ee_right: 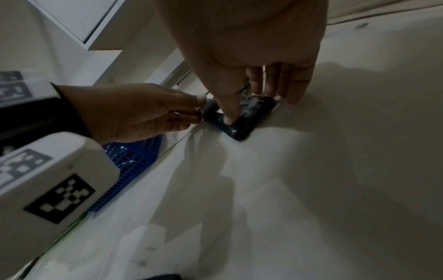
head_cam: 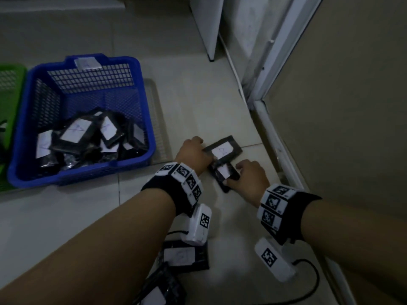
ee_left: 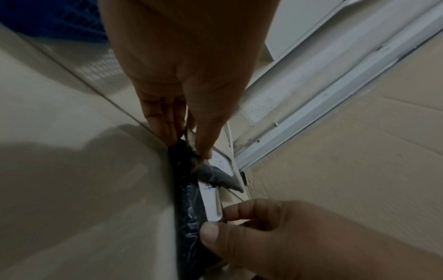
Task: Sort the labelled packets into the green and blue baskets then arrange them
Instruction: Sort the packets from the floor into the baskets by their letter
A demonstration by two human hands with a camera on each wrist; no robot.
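Left hand (head_cam: pixel 193 155) pinches edge of far packet (head_cam: pixel 222 149) on floor tile (head_cam: pixel 66 216). Right hand (head_cam: pixel 251 177) grips near packet (head_cam: pixel 223 175), thumb on top, fingers at its far edge. Two packets overlap at corner, close to white door frame (head_cam: pixel 271 137) on right. Blue basket (head_cam: pixel 141 84) left of hands, labelled packets heaped in near half, far half bare. Green basket (head_cam: pixel 13 71) touching its left side. More packets (head_cam: pixel 187 256) under left forearm. Open floor between basket and hands.

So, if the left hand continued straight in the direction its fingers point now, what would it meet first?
The left hand already pinches the far packet. Beyond that lies bare floor, then probably the white door frame, though depth is unclear.
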